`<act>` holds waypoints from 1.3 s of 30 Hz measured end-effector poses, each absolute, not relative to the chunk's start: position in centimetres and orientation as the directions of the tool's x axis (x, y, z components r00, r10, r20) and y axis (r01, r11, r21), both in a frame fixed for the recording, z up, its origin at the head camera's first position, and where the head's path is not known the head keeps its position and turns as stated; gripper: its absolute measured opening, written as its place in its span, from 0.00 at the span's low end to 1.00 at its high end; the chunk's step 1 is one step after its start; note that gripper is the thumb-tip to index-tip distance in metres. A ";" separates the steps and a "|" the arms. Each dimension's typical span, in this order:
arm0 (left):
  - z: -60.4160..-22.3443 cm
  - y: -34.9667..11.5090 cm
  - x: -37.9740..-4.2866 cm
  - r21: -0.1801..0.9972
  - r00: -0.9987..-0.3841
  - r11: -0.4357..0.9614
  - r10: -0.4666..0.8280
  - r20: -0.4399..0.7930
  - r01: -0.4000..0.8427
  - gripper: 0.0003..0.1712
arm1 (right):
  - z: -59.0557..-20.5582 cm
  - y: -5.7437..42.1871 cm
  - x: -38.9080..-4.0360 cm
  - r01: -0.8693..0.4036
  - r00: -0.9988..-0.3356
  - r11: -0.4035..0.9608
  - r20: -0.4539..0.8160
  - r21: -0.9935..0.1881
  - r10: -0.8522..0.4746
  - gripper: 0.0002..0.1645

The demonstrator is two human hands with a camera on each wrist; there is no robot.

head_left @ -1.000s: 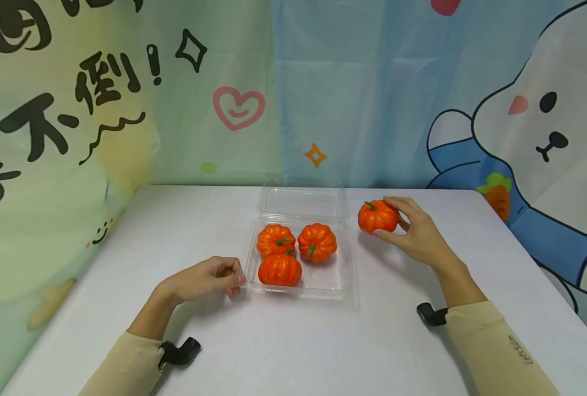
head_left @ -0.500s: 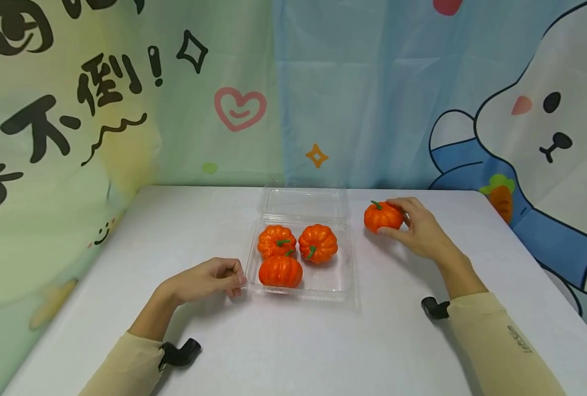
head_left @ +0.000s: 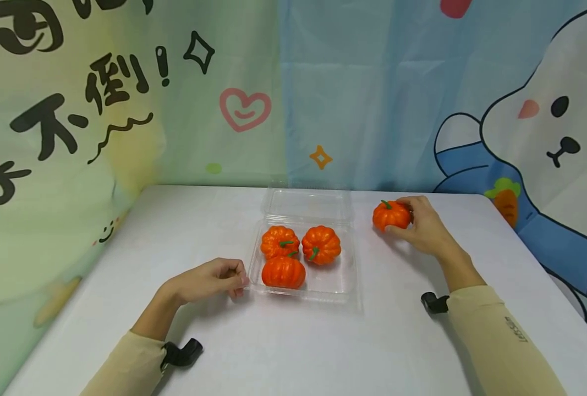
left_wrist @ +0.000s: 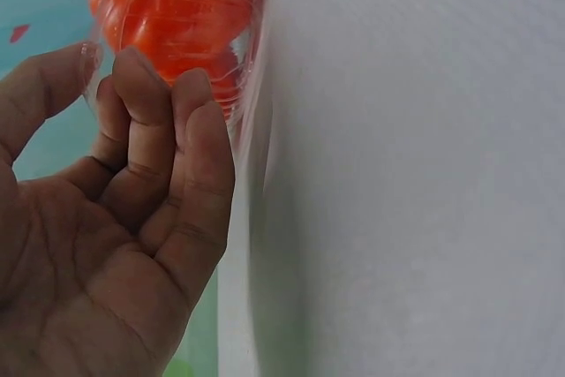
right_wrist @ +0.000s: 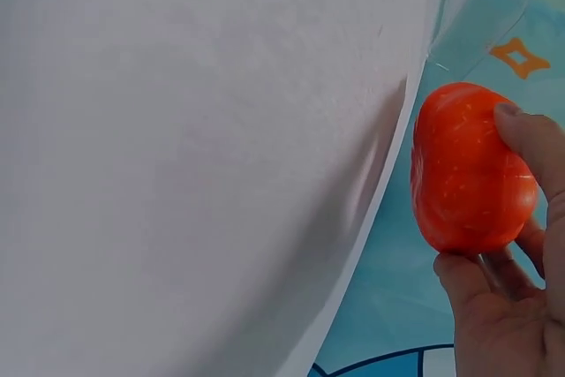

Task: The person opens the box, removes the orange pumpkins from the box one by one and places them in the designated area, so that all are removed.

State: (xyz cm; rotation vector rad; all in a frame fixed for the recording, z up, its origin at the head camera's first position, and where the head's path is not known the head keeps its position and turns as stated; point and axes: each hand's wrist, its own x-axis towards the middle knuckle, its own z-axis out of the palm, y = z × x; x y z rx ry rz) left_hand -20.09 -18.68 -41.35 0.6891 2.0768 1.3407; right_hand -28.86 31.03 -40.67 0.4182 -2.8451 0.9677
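My right hand [head_left: 422, 228] grips a small orange toy pumpkin [head_left: 390, 215] with a green stem, thumb on one side and fingers on the other. In the right wrist view this pumpkin [right_wrist: 468, 169] shows close over the white table's far part. My left hand [head_left: 211, 280] pinches the left edge of a clear plastic clamshell box [head_left: 330, 286] near its front corner. In the left wrist view the thumb and fingertips [left_wrist: 132, 68] meet at the box's rim. Three more pumpkins sit inside the box: one at back left [head_left: 279, 241], one at right [head_left: 321, 245], one at front left [head_left: 283, 272].
The box's lid [head_left: 308, 203] lies folded back towards the table's far edge. A white cloth covers the table [head_left: 303, 352]. Behind it hangs a printed backdrop [head_left: 362, 99] with a cartoon bear. Each sleeve carries a black wrist camera mount [head_left: 183, 352].
My right hand has drawn the pumpkin a little to the right, away from the box. My left hand has stayed at the box's edge. The head view has shifted slightly.
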 end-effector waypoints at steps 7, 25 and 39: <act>-41.4 -18.6 -20.3 0.923 -0.702 0.368 0.687 -0.188 0.113 0.09 | -40.7 31.0 -29.2 -0.246 -0.969 0.775 0.158 -0.582 -0.189 0.43; -41.5 -18.7 -20.3 0.923 -0.693 0.364 0.697 -0.184 0.122 0.10 | -41.3 31.2 -29.5 -0.141 -0.989 0.797 0.058 -0.587 -0.133 0.49; -41.6 -18.8 -20.4 0.925 -0.694 0.361 0.696 -0.184 0.117 0.11 | -40.2 30.2 -28.8 -0.241 -0.970 0.774 0.155 -0.586 -0.185 0.54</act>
